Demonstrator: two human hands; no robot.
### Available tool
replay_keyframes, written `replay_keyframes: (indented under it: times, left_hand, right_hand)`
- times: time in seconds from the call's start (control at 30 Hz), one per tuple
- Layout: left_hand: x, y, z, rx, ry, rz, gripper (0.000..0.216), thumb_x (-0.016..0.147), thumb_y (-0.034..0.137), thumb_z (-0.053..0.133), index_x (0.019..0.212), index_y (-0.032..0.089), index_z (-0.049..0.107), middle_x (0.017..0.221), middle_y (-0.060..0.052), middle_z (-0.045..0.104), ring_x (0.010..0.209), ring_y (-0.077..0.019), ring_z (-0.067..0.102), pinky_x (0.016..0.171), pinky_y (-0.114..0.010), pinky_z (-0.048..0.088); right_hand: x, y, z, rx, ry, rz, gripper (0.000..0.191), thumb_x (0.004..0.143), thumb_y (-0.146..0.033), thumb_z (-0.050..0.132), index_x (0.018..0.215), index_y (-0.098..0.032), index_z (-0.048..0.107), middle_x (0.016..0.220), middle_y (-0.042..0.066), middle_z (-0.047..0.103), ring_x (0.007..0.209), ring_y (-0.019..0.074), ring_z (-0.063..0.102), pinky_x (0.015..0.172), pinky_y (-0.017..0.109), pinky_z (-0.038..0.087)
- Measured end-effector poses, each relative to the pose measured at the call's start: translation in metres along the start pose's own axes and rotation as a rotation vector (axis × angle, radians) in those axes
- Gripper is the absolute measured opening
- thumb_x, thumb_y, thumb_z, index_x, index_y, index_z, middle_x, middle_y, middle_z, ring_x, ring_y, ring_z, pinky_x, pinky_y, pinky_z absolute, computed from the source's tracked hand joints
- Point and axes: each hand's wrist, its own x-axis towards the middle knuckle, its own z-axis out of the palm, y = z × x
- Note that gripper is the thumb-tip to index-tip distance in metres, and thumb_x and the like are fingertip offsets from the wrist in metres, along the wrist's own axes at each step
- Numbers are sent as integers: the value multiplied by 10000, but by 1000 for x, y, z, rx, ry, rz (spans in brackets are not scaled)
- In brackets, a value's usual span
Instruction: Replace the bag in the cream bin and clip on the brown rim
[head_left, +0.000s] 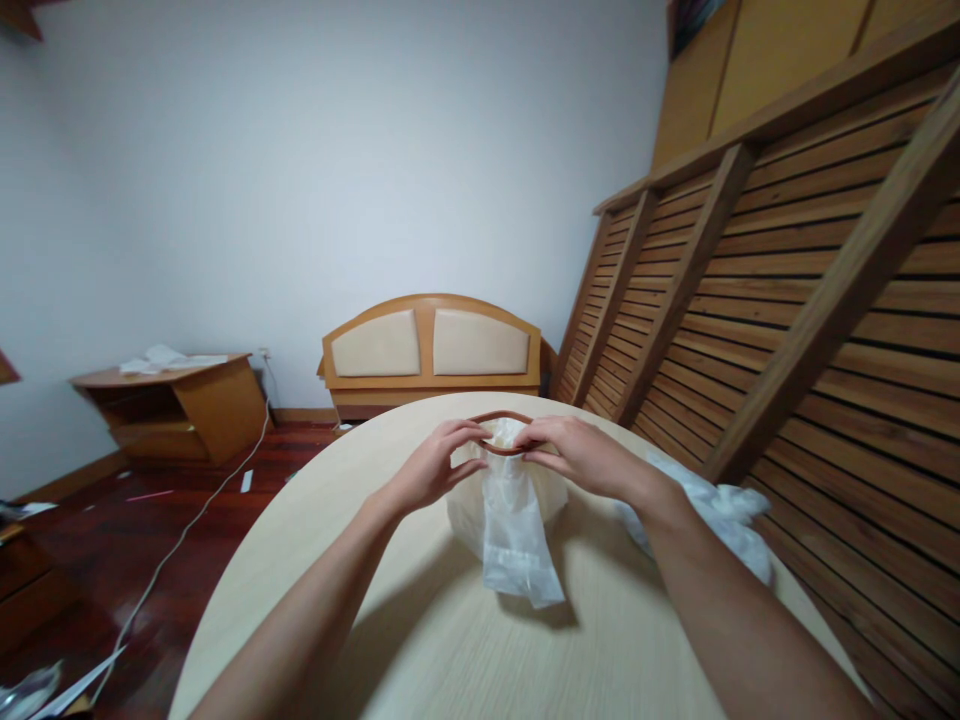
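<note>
A thin brown ring (504,412), seen as an oval, is held level above the table in front of me. My left hand (436,462) has its fingertips on the ring's left side, with the thumb lower down. On the right side, my right hand (581,455) pinches the ring between fingers and thumb. Below and within the ring is a clear plastic bag (517,540), one flap of it hanging toward me. Whether the bag is fixed to the ring cannot be made out.
A round pale table (300,560) carries another crumpled plastic bag (720,515) beyond my right forearm. Wooden slatted panels (750,300) lean at the right. A headboard (431,345) stands behind the table. Papers lie on a low cabinet (225,400); a white cable (180,535) crosses the floor.
</note>
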Motion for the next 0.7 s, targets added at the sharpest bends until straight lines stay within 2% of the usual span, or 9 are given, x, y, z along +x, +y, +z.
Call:
replay_keyframes:
  times: [0.1, 0.17, 0.23, 0.3, 0.4, 0.5, 0.7]
  left_hand:
    - [-4, -12, 7, 88, 110, -88, 491, 936, 395, 609, 1379, 233, 477, 1400, -142, 542, 1321, -267, 494, 1129, -468, 389]
    - [-10, -23, 16, 132, 190, -207, 446, 974, 385, 524, 1379, 212, 451, 1403, -144, 531, 1326, -261, 490, 1134, -478, 380]
    - [-18, -35, 27, 151, 186, -319, 412, 992, 386, 467, 1355, 190, 457, 1373, -144, 554, 1299, -254, 516, 1118, -464, 397]
    - [-28, -45, 40, 177, 140, -417, 386, 1002, 389, 427, 1325, 183, 481, 1335, -140, 583, 1267, -250, 544, 1088, -441, 426]
    - [-44, -57, 59, 260, -16, -500, 384, 989, 376, 438, 1302, 166, 511, 1329, -150, 592, 1252, -259, 552, 1084, -418, 424]
    - [-55, -63, 71, 295, -133, -494, 388, 972, 366, 458, 1285, 148, 534, 1332, -152, 598, 1257, -269, 545, 1085, -401, 419]
    - [-61, -64, 79, 307, -192, -478, 335, 941, 353, 487, 1177, 147, 606, 1275, -156, 626, 1209, -282, 559, 1070, -420, 421]
  right_hand:
    - [-2, 10, -3, -41, 60, 46, 181, 956, -321, 595, 1022, -252, 749, 1058, 32, 757, 973, 217, 680, 846, 311, 486]
    - [-5, 19, -5, -60, 101, 70, 178, 953, -305, 590, 1018, -253, 747, 1073, 33, 753, 980, 216, 682, 851, 315, 490]
    - [-7, 29, -8, -86, 152, 101, 182, 945, -286, 589, 1042, -258, 741, 1095, 33, 750, 999, 223, 682, 866, 329, 498]
    - [-10, 40, -10, -118, 203, 137, 203, 935, -268, 588, 1073, -260, 736, 1104, 40, 748, 1015, 236, 681, 887, 352, 505]
    - [-15, 57, -14, -169, 275, 187, 234, 924, -251, 576, 1097, -259, 734, 1133, 53, 739, 1051, 250, 669, 933, 392, 502]
    - [-19, 78, -15, -242, 360, 197, 240, 917, -253, 569, 1090, -255, 736, 1140, 58, 731, 1079, 260, 648, 971, 425, 488]
    - [-30, 118, -16, -387, 522, 223, 244, 939, -259, 535, 1090, -230, 724, 1098, 87, 721, 1058, 279, 621, 962, 446, 484]
